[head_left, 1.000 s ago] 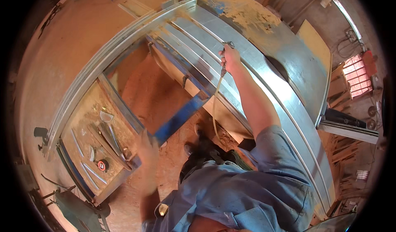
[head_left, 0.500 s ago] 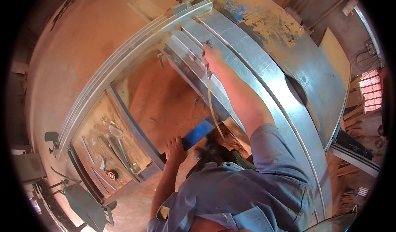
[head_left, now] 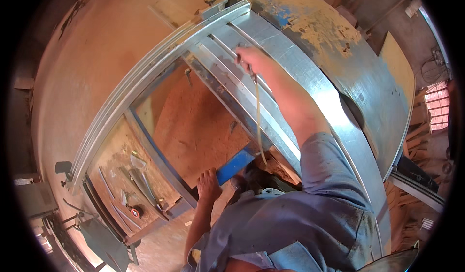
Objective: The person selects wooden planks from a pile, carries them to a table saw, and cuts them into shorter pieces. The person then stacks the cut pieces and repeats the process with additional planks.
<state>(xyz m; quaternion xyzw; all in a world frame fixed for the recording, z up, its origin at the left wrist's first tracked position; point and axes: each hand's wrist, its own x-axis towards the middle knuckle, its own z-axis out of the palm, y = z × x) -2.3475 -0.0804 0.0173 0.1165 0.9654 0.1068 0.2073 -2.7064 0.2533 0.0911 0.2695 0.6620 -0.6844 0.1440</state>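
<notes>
While the R hand (head_left: 249, 60) is curled round a small hose-fed tool (head_left: 255, 77), the L hand (head_left: 208, 186) lies at the end of a blue crossbar (head_left: 235, 166).
R fingers closed on the tool, most of it hidden by the hand; thin yellowish hose (head_left: 258, 122) runs from its lower end down twd the person's body. Tool's over the slotted metal table (head_left: 305, 73), nr the far end; can't tell if touching. L fingers bent over bar end, can't tell if gripping or just resting. Long metal fence (head_left: 135, 78) crosses the table's far end & curves off L. Nr its L part, wood board (head_left: 116, 151) w/ half-round pale piece (head_left: 138, 162), long strips & small round black-&-red thing (head_left: 137, 212).
</notes>
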